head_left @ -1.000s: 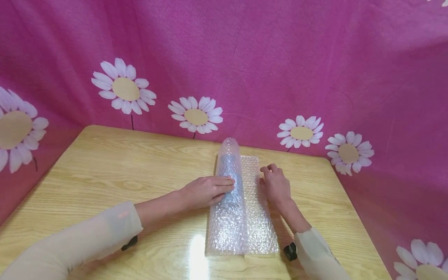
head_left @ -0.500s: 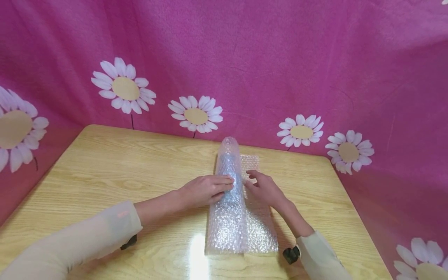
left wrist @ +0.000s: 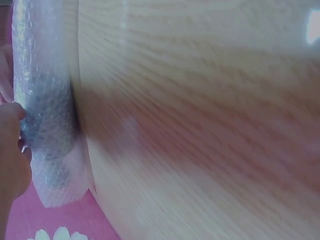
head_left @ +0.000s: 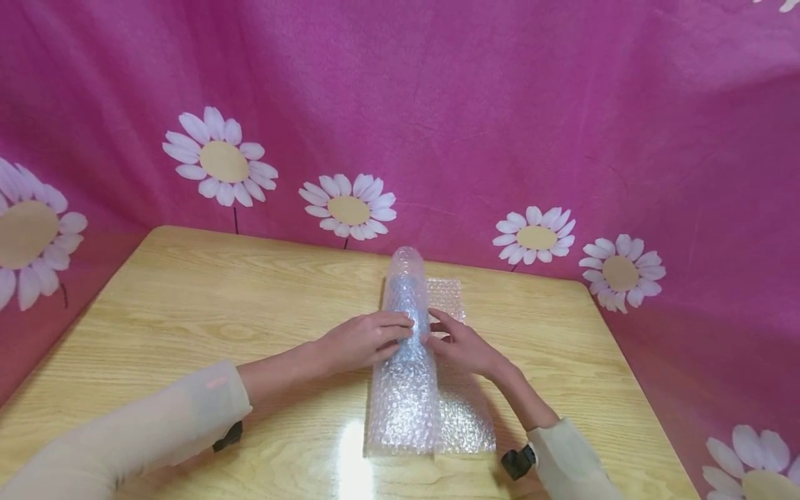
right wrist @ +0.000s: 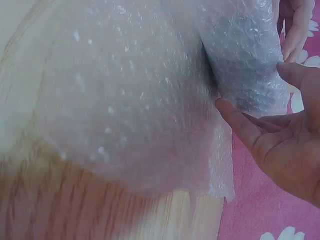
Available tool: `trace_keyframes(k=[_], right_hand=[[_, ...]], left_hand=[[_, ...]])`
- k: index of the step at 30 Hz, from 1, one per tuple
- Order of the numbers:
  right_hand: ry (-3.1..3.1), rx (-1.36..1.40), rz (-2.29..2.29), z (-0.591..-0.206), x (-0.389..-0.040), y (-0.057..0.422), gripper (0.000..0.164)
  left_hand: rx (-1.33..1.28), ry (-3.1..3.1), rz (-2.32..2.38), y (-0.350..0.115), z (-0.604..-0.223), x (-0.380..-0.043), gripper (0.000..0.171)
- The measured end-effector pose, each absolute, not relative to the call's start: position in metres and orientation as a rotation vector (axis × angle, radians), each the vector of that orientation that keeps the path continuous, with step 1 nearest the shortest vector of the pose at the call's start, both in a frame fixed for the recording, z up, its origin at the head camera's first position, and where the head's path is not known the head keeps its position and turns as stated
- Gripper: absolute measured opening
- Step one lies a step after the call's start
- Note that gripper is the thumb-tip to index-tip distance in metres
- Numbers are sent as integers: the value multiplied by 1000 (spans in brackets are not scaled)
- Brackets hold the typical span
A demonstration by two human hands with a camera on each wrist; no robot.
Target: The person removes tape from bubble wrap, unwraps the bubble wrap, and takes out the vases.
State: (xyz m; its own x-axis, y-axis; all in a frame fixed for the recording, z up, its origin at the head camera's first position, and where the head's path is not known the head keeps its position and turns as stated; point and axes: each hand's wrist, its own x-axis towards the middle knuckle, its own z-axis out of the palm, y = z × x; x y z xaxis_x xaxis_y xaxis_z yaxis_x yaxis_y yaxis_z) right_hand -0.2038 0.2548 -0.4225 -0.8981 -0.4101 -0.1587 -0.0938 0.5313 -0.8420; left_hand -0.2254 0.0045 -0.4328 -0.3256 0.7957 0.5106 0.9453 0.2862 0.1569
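Observation:
A roll of clear bubble wrap (head_left: 405, 406) lies lengthwise on the wooden table, and something bluish inside it (head_left: 405, 295) shows dimly through the layers. To its right, the loose flat end of the bubble wrap sheet (head_left: 467, 423) spreads on the tabletop. My left hand (head_left: 365, 339) rests on the roll from the left, fingers laid across its top. From the right, my right hand (head_left: 465, 347) touches the roll's side with thumb and fingers spread apart. In the right wrist view, one fingertip (right wrist: 221, 104) is low at the roll's edge, over the loose sheet.
The wooden table (head_left: 219, 292) extends to both sides of the roll. Behind it hangs a magenta cloth (head_left: 437, 125) printed with white daisies, close to the far end of the roll. A bright light reflection (head_left: 355, 458) shows on the near tabletop.
My right hand has moved left from the outer edge of the loose sheet to the roll's right side. My left hand has stayed on the roll, nearly still.

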Motion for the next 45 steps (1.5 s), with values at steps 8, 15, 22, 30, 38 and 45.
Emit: trace_keyframes(k=[8,15,22,30,38,45], right_hand=[[2501,-453,-1300,-425,-203,247,64],[2561,-368,-1304,-426,-199,238,62],[2583,-315,-1362,-428,-197,227,63],[2628,-271,-1362,-425,-198,215,69],[2688,-251,-1329,-420,-199,205,74],[2728,-147,-1364,-421,-198,202,62]], left_hand=[[-1395,-2280,-856,7,-436,-217,23],[-1097,-2469,-1051,7,-434,-213,34],[-1028,-2524,-1141,1,-436,-216,36],[-939,-2530,-1370,-7,-440,-216,37],[-869,-2541,-1487,-14,-443,-218,34],[-861,-2508,-1527,-18,-444,-218,33]])
